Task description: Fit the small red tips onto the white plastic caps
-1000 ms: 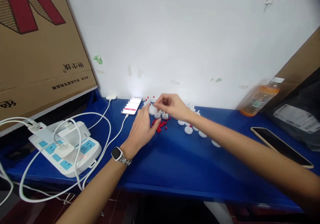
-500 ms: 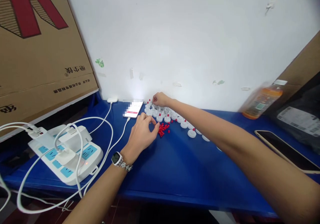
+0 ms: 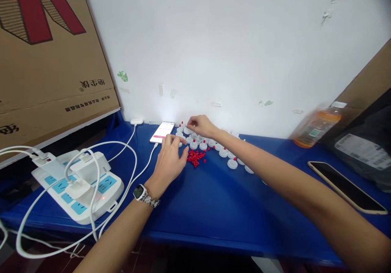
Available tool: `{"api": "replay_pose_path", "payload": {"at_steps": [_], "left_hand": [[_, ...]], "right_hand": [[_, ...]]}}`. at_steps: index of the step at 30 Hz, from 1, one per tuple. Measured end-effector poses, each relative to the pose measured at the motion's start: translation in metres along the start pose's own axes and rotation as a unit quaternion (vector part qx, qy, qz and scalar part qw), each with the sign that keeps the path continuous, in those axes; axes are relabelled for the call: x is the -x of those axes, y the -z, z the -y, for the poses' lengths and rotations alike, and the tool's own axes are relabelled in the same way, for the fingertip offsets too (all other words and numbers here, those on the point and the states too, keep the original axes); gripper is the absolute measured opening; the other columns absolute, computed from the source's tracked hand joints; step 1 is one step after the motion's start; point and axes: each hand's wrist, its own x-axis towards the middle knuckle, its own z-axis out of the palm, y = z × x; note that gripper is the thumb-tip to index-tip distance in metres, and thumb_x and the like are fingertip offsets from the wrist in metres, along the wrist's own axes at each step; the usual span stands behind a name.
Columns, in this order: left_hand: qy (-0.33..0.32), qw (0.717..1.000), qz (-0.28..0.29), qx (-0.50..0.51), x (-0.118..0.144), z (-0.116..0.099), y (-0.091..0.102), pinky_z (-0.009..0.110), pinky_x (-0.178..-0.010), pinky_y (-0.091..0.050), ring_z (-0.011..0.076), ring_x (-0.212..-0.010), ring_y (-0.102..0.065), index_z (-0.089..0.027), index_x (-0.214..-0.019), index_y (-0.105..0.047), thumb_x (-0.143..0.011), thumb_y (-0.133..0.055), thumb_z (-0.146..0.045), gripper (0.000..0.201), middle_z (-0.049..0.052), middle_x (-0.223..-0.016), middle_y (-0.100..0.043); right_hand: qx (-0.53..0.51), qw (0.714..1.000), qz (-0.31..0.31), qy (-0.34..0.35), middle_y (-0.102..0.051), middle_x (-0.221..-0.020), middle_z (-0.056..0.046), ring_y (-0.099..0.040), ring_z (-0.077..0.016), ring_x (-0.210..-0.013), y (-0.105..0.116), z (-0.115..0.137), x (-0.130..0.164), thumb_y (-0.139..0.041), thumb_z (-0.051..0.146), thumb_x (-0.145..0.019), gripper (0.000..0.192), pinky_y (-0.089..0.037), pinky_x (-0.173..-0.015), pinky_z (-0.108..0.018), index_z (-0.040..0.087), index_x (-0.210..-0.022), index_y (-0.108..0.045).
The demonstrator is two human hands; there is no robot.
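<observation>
While a loose heap of small red plastic plugs point(image 3: 196, 158) is spread just beside it on the blue table point(image 3: 214, 199), the left hand point(image 3: 169, 161) is laid palm down, fingers loosely curled; half a second ago it was drawn nearer. Farther back, a row of round white plastic caps point(image 3: 214, 145), running rightward and nearer, is touched by the pinched right hand point(image 3: 200, 125); what it grips cannot be told.

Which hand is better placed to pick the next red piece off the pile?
Probably left. The left hand rests right beside the red pile, fingers toward it, while the right hand is farther back over the white caps.
</observation>
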Motion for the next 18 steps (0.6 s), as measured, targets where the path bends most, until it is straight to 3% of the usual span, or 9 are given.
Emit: {"api": "replay_pose_path", "payload": {"at_steps": [2, 4, 9, 13, 18], "left_hand": [[-0.036, 0.999, -0.025, 0.005, 0.001, -0.004, -0.001, 0.044, -0.098, -0.047, 0.0293, -0.121, -0.049, -0.023, -0.120, -0.053, -0.093, -0.056, -0.032, 0.029, 0.010, -0.124, -0.050], [-0.078, 0.997, -0.016, 0.013, 0.001, -0.009, -0.002, 0.046, -0.107, -0.042, 0.0295, -0.128, -0.045, -0.023, -0.131, -0.046, -0.094, -0.057, -0.034, 0.040, 0.012, -0.134, -0.048], [-0.119, 0.984, 0.134, 0.017, 0.002, -0.016, -0.007, 0.045, -0.094, -0.047, 0.0268, -0.107, -0.058, -0.023, -0.126, -0.052, -0.102, -0.041, -0.040, 0.031, 0.009, -0.114, -0.063], [-0.096, 0.984, 0.151, 0.024, 0.006, -0.014, -0.007, 0.045, -0.094, -0.048, 0.0272, -0.107, -0.060, -0.019, -0.126, -0.052, -0.102, -0.038, -0.043, 0.037, 0.012, -0.113, -0.063], [-0.067, 0.985, 0.151, 0.044, 0.007, -0.010, -0.006, 0.044, -0.098, -0.048, 0.0264, -0.111, -0.060, -0.019, -0.126, -0.051, -0.101, -0.039, -0.045, 0.038, 0.012, -0.117, -0.063]], "right_hand": [[-0.067, 0.996, -0.056, 0.002, -0.069, -0.073, -0.001, -0.055, -0.0117, -0.065, 0.009, 0.014, 0.027, -0.064, 0.026, -0.087, 0.015, -0.040, -0.064, -0.024, 0.014, -0.085, -0.072], [-0.133, 0.988, -0.074, -0.016, -0.068, -0.071, 0.000, -0.053, -0.0120, -0.063, 0.015, 0.029, 0.059, -0.063, 0.032, -0.088, 0.019, -0.041, -0.063, -0.025, 0.016, -0.085, -0.072], [-0.217, 0.969, -0.102, -0.058, -0.070, -0.078, -0.001, -0.059, -0.0146, -0.070, 0.013, 0.048, 0.123, -0.060, 0.038, -0.092, 0.022, -0.044, -0.066, -0.027, 0.019, -0.096, -0.072], [-0.115, 0.985, -0.115, -0.056, -0.067, -0.082, -0.003, -0.060, -0.0163, -0.074, 0.003, 0.042, 0.143, -0.058, 0.028, -0.093, 0.014, -0.046, -0.073, -0.031, 0.021, -0.099, -0.069], [0.015, 0.999, -0.039, -0.032, -0.064, -0.089, -0.007, -0.060, -0.0199, -0.084, -0.005, 0.033, 0.149, -0.060, 0.017, -0.090, 0.009, -0.047, -0.079, -0.034, 0.019, -0.092, -0.068]]}}
